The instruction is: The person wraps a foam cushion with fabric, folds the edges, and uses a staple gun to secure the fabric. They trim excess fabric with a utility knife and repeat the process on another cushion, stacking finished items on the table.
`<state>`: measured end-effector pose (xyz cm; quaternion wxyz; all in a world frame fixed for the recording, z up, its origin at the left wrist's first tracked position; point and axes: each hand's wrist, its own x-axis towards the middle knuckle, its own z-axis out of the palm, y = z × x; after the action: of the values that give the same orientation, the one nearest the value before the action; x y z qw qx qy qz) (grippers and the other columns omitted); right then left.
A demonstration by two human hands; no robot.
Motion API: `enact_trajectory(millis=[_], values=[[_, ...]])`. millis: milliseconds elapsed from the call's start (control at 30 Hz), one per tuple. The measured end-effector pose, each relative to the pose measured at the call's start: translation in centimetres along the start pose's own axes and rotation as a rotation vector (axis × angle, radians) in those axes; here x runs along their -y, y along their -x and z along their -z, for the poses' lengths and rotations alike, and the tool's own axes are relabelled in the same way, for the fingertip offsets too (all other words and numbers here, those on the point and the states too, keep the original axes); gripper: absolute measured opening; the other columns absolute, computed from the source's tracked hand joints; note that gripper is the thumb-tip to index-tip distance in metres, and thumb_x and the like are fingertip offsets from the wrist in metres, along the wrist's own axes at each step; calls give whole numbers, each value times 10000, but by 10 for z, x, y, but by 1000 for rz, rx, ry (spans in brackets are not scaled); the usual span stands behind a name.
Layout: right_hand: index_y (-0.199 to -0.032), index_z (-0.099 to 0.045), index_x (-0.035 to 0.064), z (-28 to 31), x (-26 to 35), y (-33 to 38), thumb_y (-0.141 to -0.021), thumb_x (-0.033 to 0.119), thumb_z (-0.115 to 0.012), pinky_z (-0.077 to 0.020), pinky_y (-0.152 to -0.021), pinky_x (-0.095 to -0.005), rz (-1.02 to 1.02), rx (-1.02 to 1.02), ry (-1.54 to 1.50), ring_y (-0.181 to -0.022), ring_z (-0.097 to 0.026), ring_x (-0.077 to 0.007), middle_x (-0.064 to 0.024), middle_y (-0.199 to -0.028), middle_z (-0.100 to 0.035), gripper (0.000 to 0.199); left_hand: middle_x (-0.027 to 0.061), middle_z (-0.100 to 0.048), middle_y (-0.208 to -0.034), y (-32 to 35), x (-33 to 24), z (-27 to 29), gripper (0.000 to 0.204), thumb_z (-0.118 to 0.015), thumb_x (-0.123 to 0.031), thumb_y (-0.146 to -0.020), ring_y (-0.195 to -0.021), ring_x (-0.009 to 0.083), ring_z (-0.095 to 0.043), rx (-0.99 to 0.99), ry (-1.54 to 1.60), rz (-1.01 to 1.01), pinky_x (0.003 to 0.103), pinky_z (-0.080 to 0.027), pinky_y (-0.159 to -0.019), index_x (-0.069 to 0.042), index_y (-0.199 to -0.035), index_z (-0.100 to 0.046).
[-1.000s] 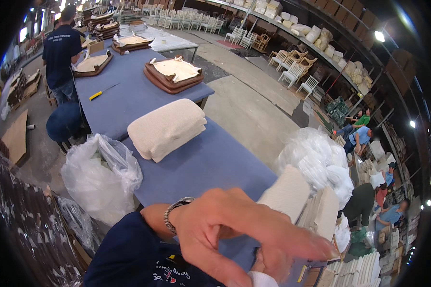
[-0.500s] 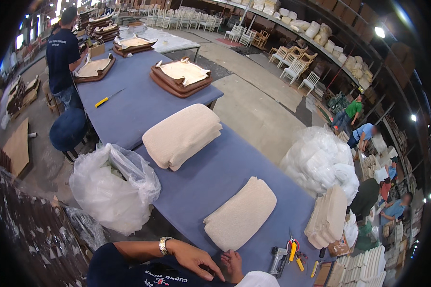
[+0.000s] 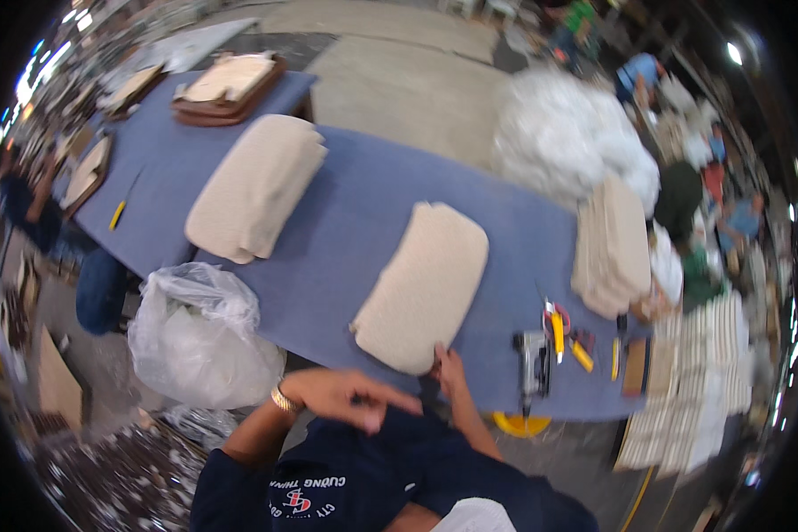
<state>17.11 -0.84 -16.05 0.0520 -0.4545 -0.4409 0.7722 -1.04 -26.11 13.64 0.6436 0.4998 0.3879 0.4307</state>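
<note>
A beige seat cushion [image 3: 426, 284] lies flat on the blue-topped table, tilted slightly to the right. My right hand [image 3: 449, 371] is at its near edge, the fingertips closed on the rim. To the left, my left hand [image 3: 350, 399] hovers just off the table's front edge, fingers stretched out and holding nothing; a gold watch [image 3: 285, 397] circles that wrist. Farther left on the table rests a thicker stack of beige cushions [image 3: 255, 188]. A staple gun [image 3: 532, 363] and yellow-handled scissors [image 3: 556, 328] sit right of the cushion.
A plastic bag [image 3: 204, 337] bulges against the table's left front. Beige pads [image 3: 612, 248] are stacked at the right end, with a white plastic bundle [image 3: 567, 133] behind. Brown-edged seats [image 3: 226, 89] and a yellow-handled tool [image 3: 118, 213] occupy the far left. Other people work beyond.
The view has swung right and down, so the table shifts up and left in it. My right hand has taken hold of the cushion's near edge more closely; the left stays stretched out.
</note>
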Motion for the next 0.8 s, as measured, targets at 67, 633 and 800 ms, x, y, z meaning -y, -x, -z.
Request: enact_trajectory(millis=[67,633,800], values=[[-1399,-511,-64,3,23,-12,-989,444,-689,-576,-808,-376,-24,-70,9,-1109,-665,-260,-193,-1239,-659,676,69,-728,-1015,-25,39,23,645,-677,-305,-1009,-837,149,-652,-378,73,113,331,-549,-827,-64,-1564,-454],[-1478,-487,-8,-65,238,32,-888,120,-699,-553,-857,-367,805,-71,407,-981,-664,-211,-164,-1150,-671,640,163,-527,-1537,-118,95,47,930,-863,-117,-684,-1414,283,-521,-1118,-1058,20,571,-362,-1166,-145,-1537,-494],[-1221,-741,52,-87,319,123,-896,46,-636,-495,-547,-269,1188,55,630,-633,-611,-134,-88,-813,-652,341,185,-697,-1305,-93,-18,36,754,-850,-131,-735,-1140,341,-709,-1156,-874,-185,411,-580,-961,-80,-1441,-592]])
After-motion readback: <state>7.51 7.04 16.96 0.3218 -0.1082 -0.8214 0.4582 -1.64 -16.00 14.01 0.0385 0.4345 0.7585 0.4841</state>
